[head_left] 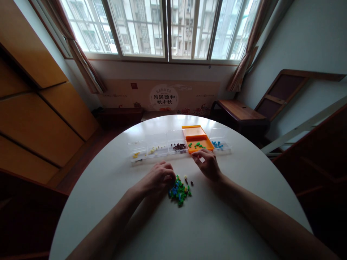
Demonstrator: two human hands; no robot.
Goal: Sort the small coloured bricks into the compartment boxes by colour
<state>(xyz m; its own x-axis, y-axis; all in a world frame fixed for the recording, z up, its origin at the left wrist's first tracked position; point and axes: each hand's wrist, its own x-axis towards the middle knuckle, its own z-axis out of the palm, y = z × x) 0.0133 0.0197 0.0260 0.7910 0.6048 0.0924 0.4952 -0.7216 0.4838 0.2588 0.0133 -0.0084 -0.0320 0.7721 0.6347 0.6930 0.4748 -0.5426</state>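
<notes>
A mixed pile of small plastic building bricks [179, 193], mostly green and blue, lies on the round white table [217, 224]. At the pile's upper left edge is my left hand [158, 176], its fingers curled; whatever they grip is hidden. My right hand [208, 164] is at the front rim of an open orange box [199, 139], thumb and forefinger pinched together. Anything in that pinch is too small to make out. Several green bricks [199, 145] lie in the orange box. A few loose dark brown bricks [192, 183] sit just right of the pile.
Clear lidded boxes stand in a row with the orange one: yellow bricks [136, 155] at far left, pale bricks [153, 150], dark brown bricks [179, 146], and blue bricks [217, 144] at right. Beyond the table are a wooden chair [241, 110] and a window [168, 29].
</notes>
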